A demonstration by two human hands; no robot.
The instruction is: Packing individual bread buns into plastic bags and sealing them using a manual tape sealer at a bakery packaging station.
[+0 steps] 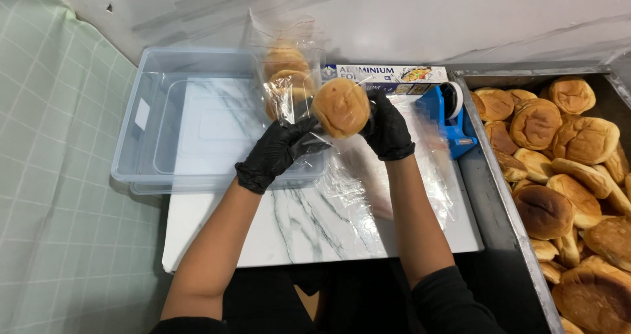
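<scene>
Both my hands wear black gloves. My left hand [279, 151] grips the mouth of a clear plastic bag [286, 71] that holds two golden buns and stands up over the clear plastic tub [148, 120]. My right hand [388, 132] holds a round golden bun [340, 107] at the bag's opening. The two hands are close together above the white marble board [309, 222].
A metal tray [496, 202] on the right is heaped with several golden buns. A blue tape dispenser [450, 118] and a foil box [388, 78] lie behind my right hand. Loose clear bags [394, 189] lie on the board. Green checked cloth covers the left.
</scene>
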